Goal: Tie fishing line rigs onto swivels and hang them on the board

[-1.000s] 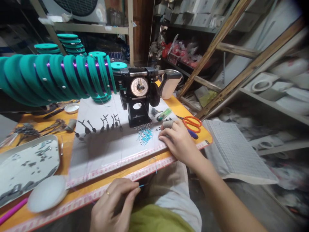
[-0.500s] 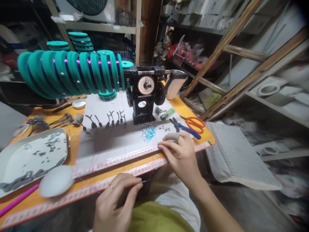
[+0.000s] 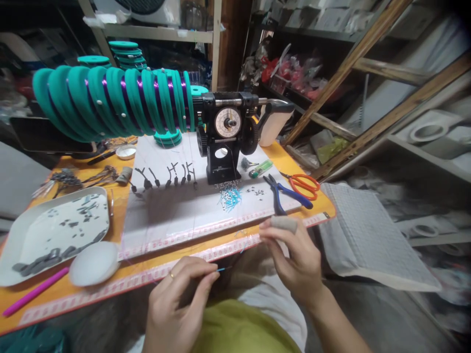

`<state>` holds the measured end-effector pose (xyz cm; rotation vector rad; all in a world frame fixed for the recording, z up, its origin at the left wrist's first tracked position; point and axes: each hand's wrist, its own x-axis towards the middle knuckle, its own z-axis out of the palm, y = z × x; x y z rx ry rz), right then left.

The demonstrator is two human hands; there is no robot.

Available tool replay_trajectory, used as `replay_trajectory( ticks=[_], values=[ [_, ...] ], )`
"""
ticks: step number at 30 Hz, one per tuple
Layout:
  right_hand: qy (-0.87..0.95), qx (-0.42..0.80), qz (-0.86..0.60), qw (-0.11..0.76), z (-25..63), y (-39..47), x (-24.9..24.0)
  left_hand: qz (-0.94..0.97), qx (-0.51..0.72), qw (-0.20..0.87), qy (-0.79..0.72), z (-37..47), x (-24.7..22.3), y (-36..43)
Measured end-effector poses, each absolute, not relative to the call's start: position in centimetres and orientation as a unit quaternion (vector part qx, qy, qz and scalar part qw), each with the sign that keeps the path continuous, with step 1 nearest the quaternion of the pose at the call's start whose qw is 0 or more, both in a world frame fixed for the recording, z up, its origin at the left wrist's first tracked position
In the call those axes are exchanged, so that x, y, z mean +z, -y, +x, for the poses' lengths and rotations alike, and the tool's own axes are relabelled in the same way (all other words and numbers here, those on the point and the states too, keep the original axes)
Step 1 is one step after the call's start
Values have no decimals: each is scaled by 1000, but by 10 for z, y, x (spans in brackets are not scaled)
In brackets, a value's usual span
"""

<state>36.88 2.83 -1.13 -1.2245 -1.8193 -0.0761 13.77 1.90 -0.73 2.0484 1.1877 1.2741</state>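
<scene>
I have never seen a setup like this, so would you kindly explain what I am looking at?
A head-worn camera looks down at a person's two hands. The left hand pinches a thin blue piece; the right hand wears a grey band on one finger, and whether it holds anything is unclear. On the white board are a black machine with a dial, a pile of small blue pieces and blue-handled pliers. A row of green spools beside the machine carries purple windings.
</scene>
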Motion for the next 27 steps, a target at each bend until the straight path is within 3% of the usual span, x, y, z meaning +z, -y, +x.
replay_trajectory(
  ticks=[7, 27],
  values=[
    [820, -75, -420, 382, 368, -13, -22, 746, 453, 225, -434, 140, -5, -20],
    [790, 23, -465, 399, 358, -25, -25, 735, 462, 244, -432, 139, -5, -19]
  ],
)
